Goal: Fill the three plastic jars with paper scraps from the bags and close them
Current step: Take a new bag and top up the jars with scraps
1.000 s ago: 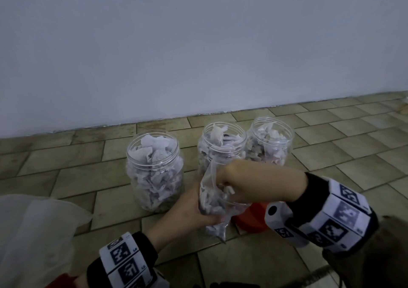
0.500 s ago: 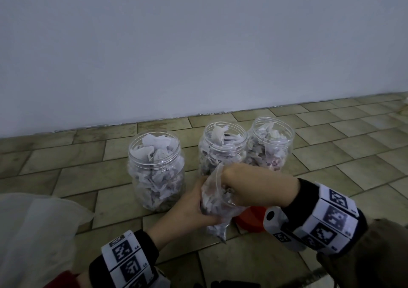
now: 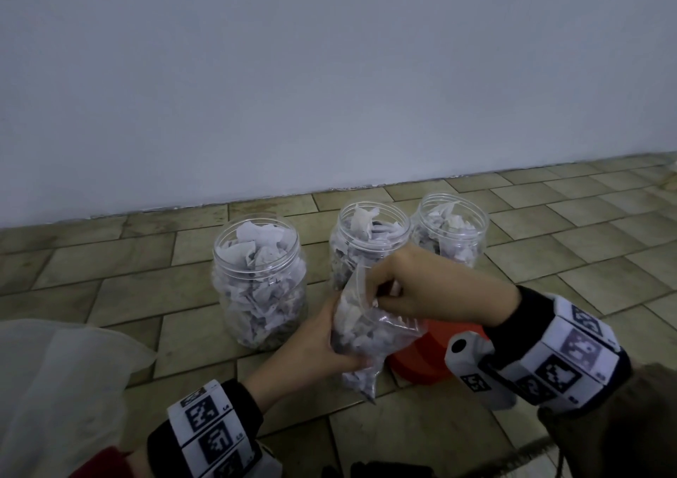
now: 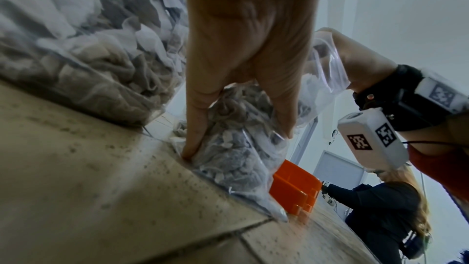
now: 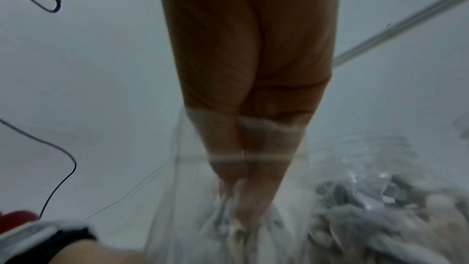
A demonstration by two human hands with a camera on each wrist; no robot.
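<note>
1. At your far left a crumpled white sheet (image 3: 55,386) lies on the tiled floor (image 3: 110,294).
2. The left jar (image 3: 261,279) stands open, packed with paper scraps almost to its rim, and well apart from the other two.
3. Your left hand (image 3: 315,342) grips the clear plastic bag (image 3: 366,338) from the side; in the left wrist view your thumb and fingers (image 4: 195,119) curl round the bag's lower half, which rests on the floor.
4. The bag holds grey-white paper scraps (image 4: 228,148) and stands just in front of the middle jar (image 3: 368,239).
5. Your right hand (image 3: 421,287) is plunged into the bag's open mouth; the right wrist view shows your fingers (image 5: 243,198) bunched together among the scraps, though it is too blurred to say whether they pinch any.
6. The middle jar and the right jar (image 3: 452,228) stand side by side, touching, both lidless and full.
7. An orange lid (image 3: 421,356) lies on the floor under your right wrist, just beside the bag.
</note>
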